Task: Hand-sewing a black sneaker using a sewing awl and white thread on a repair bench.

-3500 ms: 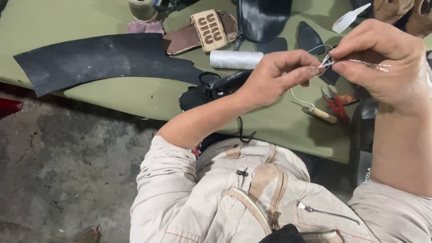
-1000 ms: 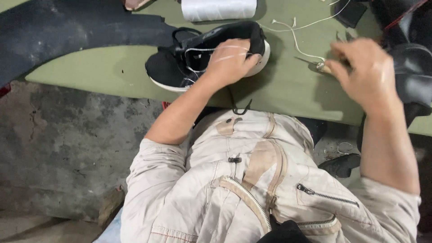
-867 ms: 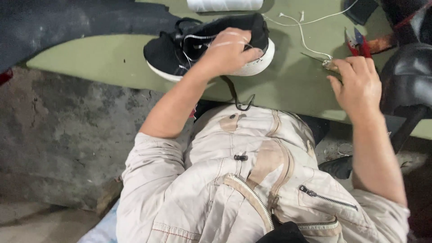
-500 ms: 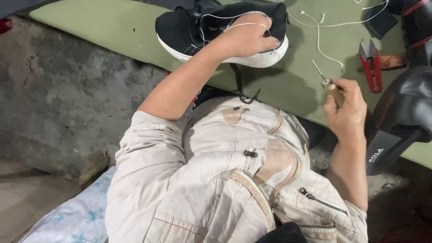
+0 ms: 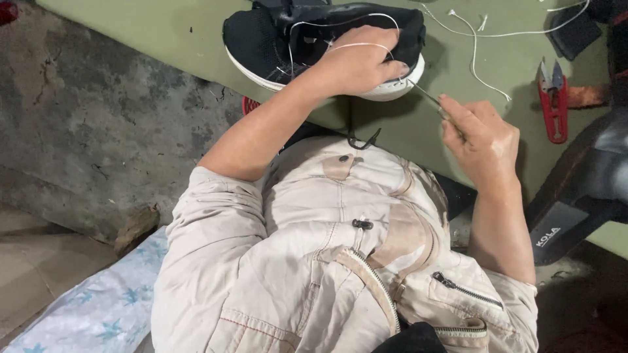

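A black sneaker with a white sole (image 5: 275, 46) lies on the green table (image 5: 163, 33) near its front edge. My left hand (image 5: 356, 65) rests on the heel end of the sneaker and grips it. My right hand (image 5: 481, 134) pinches a thin metal needle tool (image 5: 428, 98) whose tip meets the white sole at the heel. White thread (image 5: 471, 39) runs from the shoe across the table and loops over my left hand.
Red thread snips (image 5: 555, 98) lie on the table to the right. A dark bag or machine part (image 5: 589, 183) stands at the right edge. Below are my beige jacket, a concrete floor (image 5: 98, 131) and a pale patterned cloth (image 5: 98, 314).
The sneaker was pulled to the table's front edge under my left hand. My right hand brought the needle tool from the thread area down to the heel sole.
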